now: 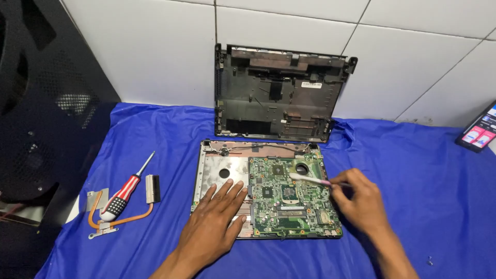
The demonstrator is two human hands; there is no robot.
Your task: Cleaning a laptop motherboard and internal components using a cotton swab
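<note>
**Brush lying leftward from the right hand, across the motherboard**

The right hand (361,199) is pinching the handle end of a small pink-handled brush (309,179) between closed fingers, and the brush is running out to that hand's left and slightly away from the person. Its long axis is lying nearly level across the view, with the pale bristle end resting over the upper part of the green motherboard (292,199), just beside the round fan opening (301,168). So the bristles are sitting well out from the knuckles, on the far-left side of the grip, and the right hand is clearly the nearer one to the brush.

The left hand (217,219) is lying open and flat, palm down, fingers spread, pressing on the silver metal plate of the laptop chassis (213,170) just left of the board. It is holding nothing.

Off to that hand's left, well apart on the blue cloth over the bench (413,170), a red-handled screwdriver (124,194) is lying across a copper heat pipe assembly (121,217). Beyond both hands, the black bottom cover (279,93) is leaning against the tiled wall.
</note>
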